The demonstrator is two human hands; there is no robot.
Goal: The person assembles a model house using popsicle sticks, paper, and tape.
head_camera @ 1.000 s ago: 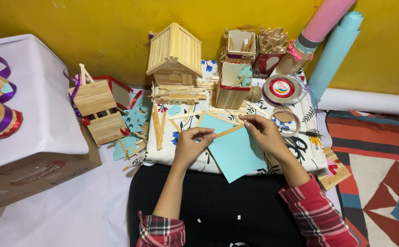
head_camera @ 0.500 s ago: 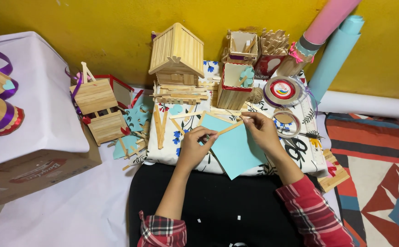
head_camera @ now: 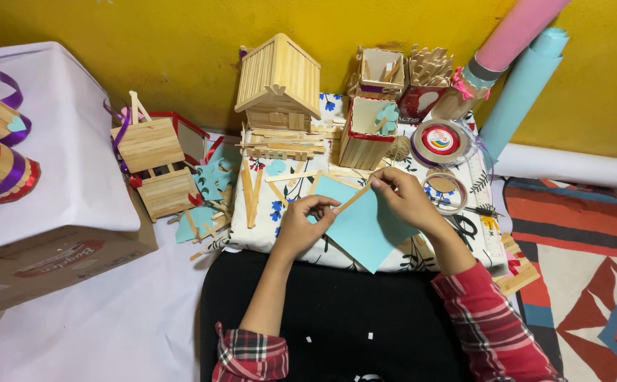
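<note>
Wooden and thin, a craft stick (head_camera: 354, 198) is held at its two ends by the person's two hands, seen from the head camera. The left hand (head_camera: 300, 228) pinches the lower end between thumb and fingers, pressed together on it. The right hand (head_camera: 407, 200) pinches the upper end in the same way. The stick lies slanted over a light blue paper sheet (head_camera: 365, 230), which rests on a floral cloth (head_camera: 266, 226) in front of the person, just above a black mat (head_camera: 336, 318). Both sleeves are red plaid.

Behind the hands stands a small house of sticks (head_camera: 280, 83) against the yellow wall (head_camera: 146, 42). To its right is a stick box with a red rim (head_camera: 366, 133), and near it a round tape reel (head_camera: 441, 140). Just beside the right hand lies a ring of tape (head_camera: 446, 191). Two paper rolls, pink (head_camera: 517, 32) and light blue (head_camera: 524, 88), lean on the wall at the right. On the left, a cardboard box (head_camera: 54, 262) is covered by a white sheet (head_camera: 68, 163).
</note>
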